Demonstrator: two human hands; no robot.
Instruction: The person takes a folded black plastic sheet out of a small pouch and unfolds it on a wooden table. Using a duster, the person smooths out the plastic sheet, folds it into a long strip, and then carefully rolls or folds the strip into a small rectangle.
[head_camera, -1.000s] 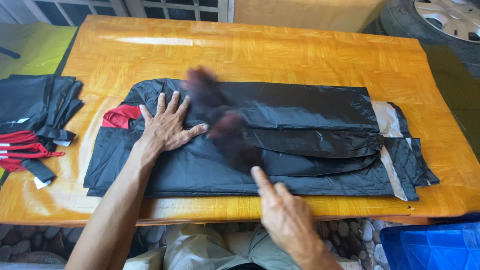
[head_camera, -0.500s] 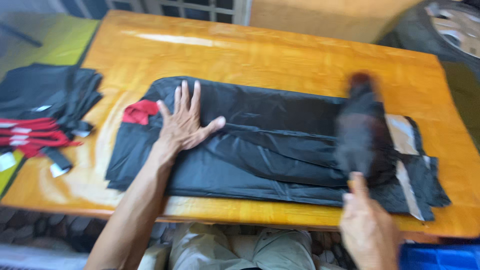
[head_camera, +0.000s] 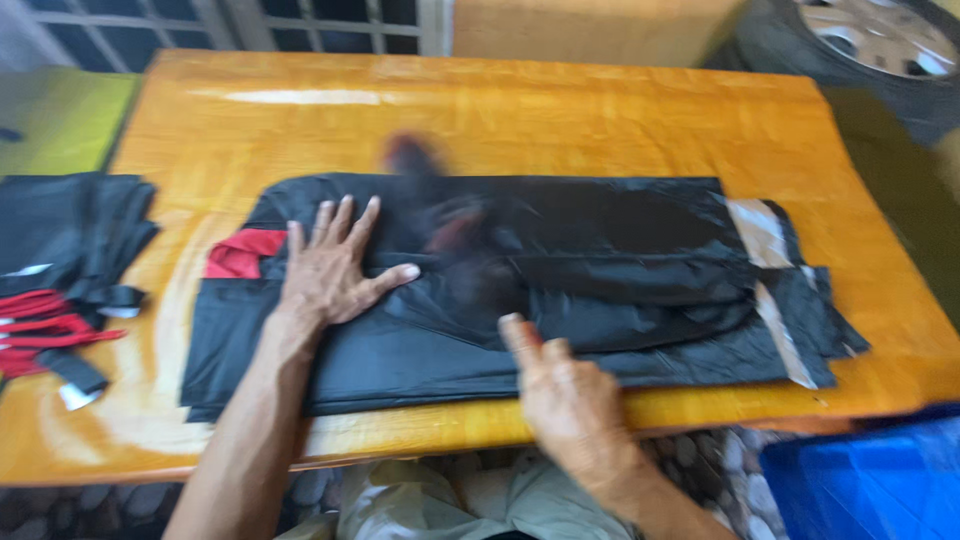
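Pressing the black garment (head_camera: 600, 280) flat, left hand (head_camera: 325, 275) fingers spread; right hand (head_camera: 565, 395) loosely curled, holding nothing.

Left hand (head_camera: 330, 268) is laid flat, palm down, fingers (head_camera: 345, 222) spread and thumb extended to the right. Right hand (head_camera: 565, 398) is raised at the near edge, back toward the camera, fingers partly curled. Both forearms are bare.
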